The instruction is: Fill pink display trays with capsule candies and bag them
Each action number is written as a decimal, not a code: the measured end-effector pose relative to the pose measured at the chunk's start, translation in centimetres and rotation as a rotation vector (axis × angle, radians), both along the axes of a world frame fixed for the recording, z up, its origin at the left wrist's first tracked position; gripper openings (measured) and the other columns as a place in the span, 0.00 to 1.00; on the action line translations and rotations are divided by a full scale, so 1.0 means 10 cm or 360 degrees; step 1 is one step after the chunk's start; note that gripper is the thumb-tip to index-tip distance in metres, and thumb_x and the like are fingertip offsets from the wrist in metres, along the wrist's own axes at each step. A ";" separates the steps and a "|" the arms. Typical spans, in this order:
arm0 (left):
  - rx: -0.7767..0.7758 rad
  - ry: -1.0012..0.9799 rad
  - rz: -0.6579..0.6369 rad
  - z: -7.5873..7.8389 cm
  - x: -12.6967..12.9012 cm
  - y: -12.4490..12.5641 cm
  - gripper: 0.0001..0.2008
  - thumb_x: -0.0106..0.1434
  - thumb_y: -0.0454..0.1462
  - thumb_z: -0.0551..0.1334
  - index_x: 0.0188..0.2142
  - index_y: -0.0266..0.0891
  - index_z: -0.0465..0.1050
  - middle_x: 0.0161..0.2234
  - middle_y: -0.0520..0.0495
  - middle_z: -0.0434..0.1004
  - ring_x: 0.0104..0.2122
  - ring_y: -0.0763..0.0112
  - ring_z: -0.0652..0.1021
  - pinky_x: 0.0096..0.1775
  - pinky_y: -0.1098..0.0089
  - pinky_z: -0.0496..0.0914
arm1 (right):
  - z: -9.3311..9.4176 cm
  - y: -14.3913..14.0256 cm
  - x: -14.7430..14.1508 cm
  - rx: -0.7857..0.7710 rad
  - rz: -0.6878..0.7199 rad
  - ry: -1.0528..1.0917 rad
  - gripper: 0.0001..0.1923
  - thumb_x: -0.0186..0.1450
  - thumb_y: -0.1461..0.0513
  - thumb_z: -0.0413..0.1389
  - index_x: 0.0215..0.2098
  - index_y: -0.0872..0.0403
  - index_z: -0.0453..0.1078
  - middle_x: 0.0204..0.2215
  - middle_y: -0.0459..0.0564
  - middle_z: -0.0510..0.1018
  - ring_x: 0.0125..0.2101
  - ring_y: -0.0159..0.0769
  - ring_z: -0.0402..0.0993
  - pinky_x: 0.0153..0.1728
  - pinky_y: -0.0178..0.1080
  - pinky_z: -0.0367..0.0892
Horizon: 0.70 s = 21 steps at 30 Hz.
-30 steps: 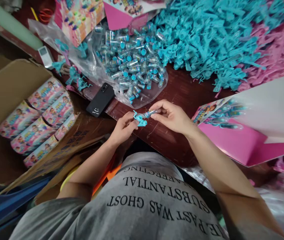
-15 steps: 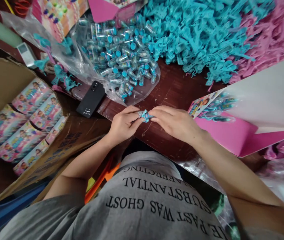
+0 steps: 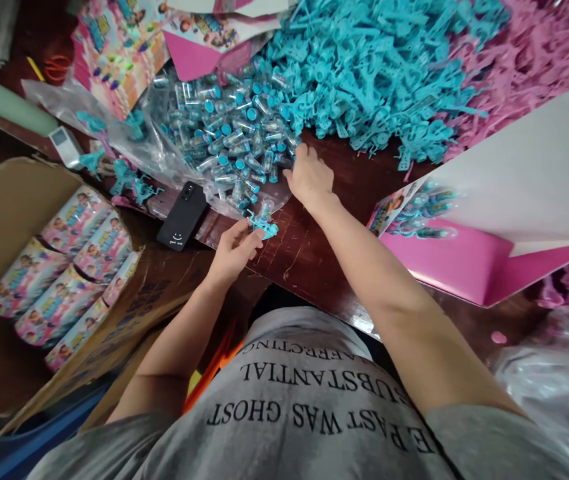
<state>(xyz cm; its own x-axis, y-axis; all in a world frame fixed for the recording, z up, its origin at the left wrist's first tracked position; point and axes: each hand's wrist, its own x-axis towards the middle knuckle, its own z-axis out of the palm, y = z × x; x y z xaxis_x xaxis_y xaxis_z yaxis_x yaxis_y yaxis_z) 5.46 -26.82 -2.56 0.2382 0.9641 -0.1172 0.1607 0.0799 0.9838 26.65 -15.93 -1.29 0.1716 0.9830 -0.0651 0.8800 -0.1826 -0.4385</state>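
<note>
Half a second ago both hands met over the small blue toy piece at the table's edge; now the right hand [image 3: 308,175] has left it and reaches forward to the near edge of the heap of small clear vials with blue caps [image 3: 234,133], its fingers curled down among them. Whether it pinches a vial cannot be told, since the fingertips are hidden behind the back of the hand. The left hand [image 3: 233,248] stays near the edge of the dark wooden table [image 3: 314,253] and pinches the blue toy piece [image 3: 263,225] between thumb and fingertips, holding it just above the tabletop beside the clear plastic sheet [image 3: 164,150] on which the vials lie. A black phone [image 3: 183,215] lies face down just left of that hand. Beyond the vials rises a large pile of blue plastic parts [image 3: 374,67], and a pile of pink ones [image 3: 524,60] lies to its right. A pink printed card box [image 3: 464,260] lies open on the right, and a cardboard carton [image 3: 24,200] on the left holds printed packets [image 3: 79,240].
</note>
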 end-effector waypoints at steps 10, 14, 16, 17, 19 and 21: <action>-0.0040 -0.0056 -0.0339 0.09 0.09 -0.03 0.22 0.63 0.56 0.75 0.38 0.40 0.81 0.33 0.49 0.82 0.32 0.70 0.77 0.38 0.69 0.75 | 0.42 -1.30 0.61 0.0157 0.0996 0.0817 0.13 0.76 0.56 0.56 0.56 0.48 0.76 0.50 0.53 0.83 0.48 0.42 0.81 0.52 0.46 0.76; 0.0001 -0.0090 -0.0528 0.18 0.30 -0.03 0.20 0.64 0.54 0.75 0.39 0.40 0.84 0.35 0.48 0.84 0.34 0.68 0.79 0.39 0.68 0.76 | 0.45 -1.60 0.69 0.0205 0.0897 0.0839 0.11 0.77 0.55 0.57 0.54 0.48 0.75 0.49 0.51 0.85 0.48 0.40 0.82 0.52 0.45 0.77; 0.0070 -0.0041 -0.0576 0.24 0.39 -0.05 0.19 0.65 0.53 0.75 0.40 0.40 0.84 0.36 0.48 0.84 0.35 0.68 0.80 0.40 0.68 0.76 | 0.45 -1.66 0.71 0.0267 0.0884 0.0777 0.10 0.78 0.55 0.56 0.53 0.48 0.76 0.50 0.52 0.85 0.50 0.40 0.82 0.52 0.46 0.77; 0.0122 0.0001 -0.0594 0.27 0.42 -0.07 0.18 0.65 0.52 0.74 0.40 0.39 0.84 0.36 0.48 0.85 0.35 0.68 0.80 0.40 0.68 0.76 | 0.45 -1.68 0.71 0.0278 0.0865 0.0760 0.11 0.78 0.54 0.56 0.52 0.48 0.76 0.50 0.52 0.85 0.49 0.40 0.83 0.51 0.45 0.77; 0.0233 0.0085 -0.0621 0.32 0.47 -0.12 0.15 0.67 0.49 0.74 0.41 0.40 0.84 0.35 0.49 0.85 0.34 0.69 0.80 0.40 0.69 0.75 | 0.46 -1.74 0.73 0.0190 0.0761 0.0821 0.14 0.79 0.50 0.55 0.47 0.49 0.76 0.43 0.51 0.86 0.41 0.38 0.84 0.44 0.42 0.78; 0.0292 0.0138 -0.0647 0.35 0.51 -0.16 0.12 0.67 0.46 0.73 0.41 0.40 0.84 0.34 0.50 0.84 0.33 0.70 0.80 0.38 0.71 0.75 | 0.49 -1.81 0.75 -0.0039 0.0593 0.0961 0.20 0.79 0.46 0.53 0.41 0.51 0.75 0.32 0.46 0.84 0.27 0.32 0.79 0.32 0.37 0.74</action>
